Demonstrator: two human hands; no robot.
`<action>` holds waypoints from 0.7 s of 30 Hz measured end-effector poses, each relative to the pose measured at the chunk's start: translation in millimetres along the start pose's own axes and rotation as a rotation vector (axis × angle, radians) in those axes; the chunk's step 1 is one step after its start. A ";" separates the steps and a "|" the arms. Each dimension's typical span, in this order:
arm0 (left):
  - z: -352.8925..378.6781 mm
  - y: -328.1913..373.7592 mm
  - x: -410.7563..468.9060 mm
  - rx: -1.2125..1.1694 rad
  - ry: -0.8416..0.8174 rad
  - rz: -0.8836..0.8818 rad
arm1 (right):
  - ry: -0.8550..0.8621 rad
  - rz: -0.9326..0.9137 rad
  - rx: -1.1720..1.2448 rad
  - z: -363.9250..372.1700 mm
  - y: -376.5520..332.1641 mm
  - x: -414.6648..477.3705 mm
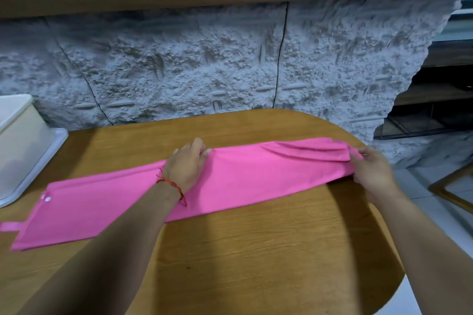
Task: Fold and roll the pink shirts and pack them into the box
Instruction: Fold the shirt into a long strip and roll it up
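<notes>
Forearms [115, 250] enter from bottom edge. Pink shirt [243, 181], folded into long narrow strip, lies across wooden table [256, 258], running from right hand to well past left hand. Left hand [186, 163] palm-down on strip's middle, fingers curled over far edge, gripping fabric. Right hand [371, 171] pinches bunched end of strip. Red thread bracelet [171, 185] on left wrist. White plastic box [18, 140] well left of left hand, resting on flat white lid [55, 146]. Grey textured wall panel [204, 64] beyond both hands.
</notes>
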State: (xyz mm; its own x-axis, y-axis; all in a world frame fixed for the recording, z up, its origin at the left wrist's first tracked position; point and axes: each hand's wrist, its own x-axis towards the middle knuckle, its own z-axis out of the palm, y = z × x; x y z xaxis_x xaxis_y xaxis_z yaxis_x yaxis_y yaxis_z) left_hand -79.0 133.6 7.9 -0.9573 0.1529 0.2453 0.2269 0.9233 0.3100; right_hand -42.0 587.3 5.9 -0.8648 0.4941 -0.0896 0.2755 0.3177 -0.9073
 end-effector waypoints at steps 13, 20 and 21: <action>18.5 32.5 -3.5 0.310 0.117 0.127 | 0.167 -0.111 -0.710 -24.5 4.9 -15.5; 20.6 38.5 -27.9 0.117 -0.104 0.160 | -0.296 -0.718 -0.646 20.8 -18.2 -29.7; 19.2 41.1 -31.8 0.124 -0.133 0.155 | -0.425 -0.725 -0.700 28.8 -17.4 -28.8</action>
State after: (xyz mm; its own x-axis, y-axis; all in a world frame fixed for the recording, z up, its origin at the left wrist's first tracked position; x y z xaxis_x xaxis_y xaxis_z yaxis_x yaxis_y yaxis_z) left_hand -42.6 173.5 -4.8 -0.9299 0.3334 0.1555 0.3569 0.9201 0.1613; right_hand -33.9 544.2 12.4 -0.9551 -0.2729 0.1150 -0.2961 0.8766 -0.3793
